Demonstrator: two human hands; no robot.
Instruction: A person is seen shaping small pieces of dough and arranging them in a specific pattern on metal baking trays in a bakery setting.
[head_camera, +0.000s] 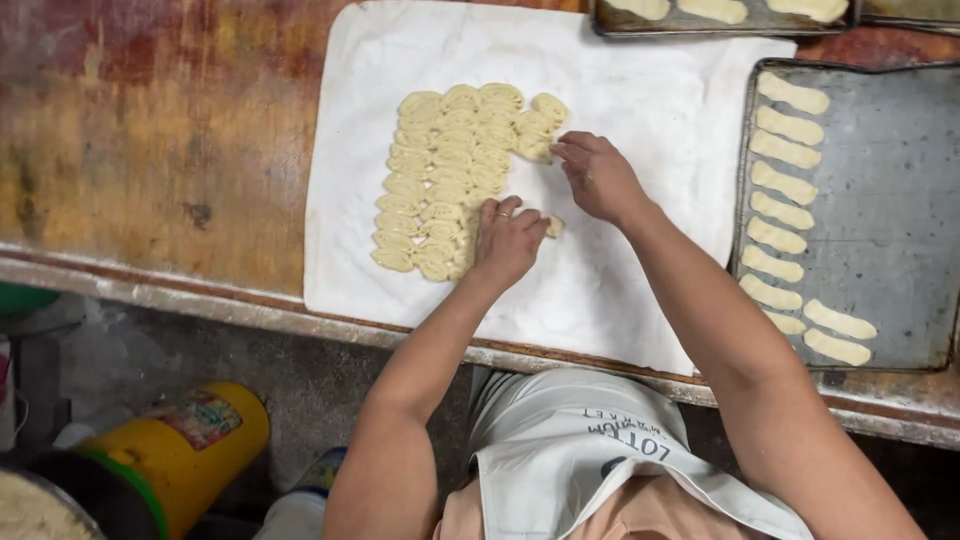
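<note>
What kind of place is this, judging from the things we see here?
Probably a small bakery's work area. Spiral dough pieces lie on a white cloth over a worn wooden table, and a metal baking tray holds shaped dough strips.

- You are in a bakery workroom, not a home kitchen.
- A long worn wooden table (150, 150) carries a white cloth (620, 90) with many raw dough pieces (450, 170).
- Big metal trays (890, 200) hold shaped dough in rows.
- You wear a white apron (570, 450).
- A yellow bucket (180, 450) stands on the concrete floor.
</note>
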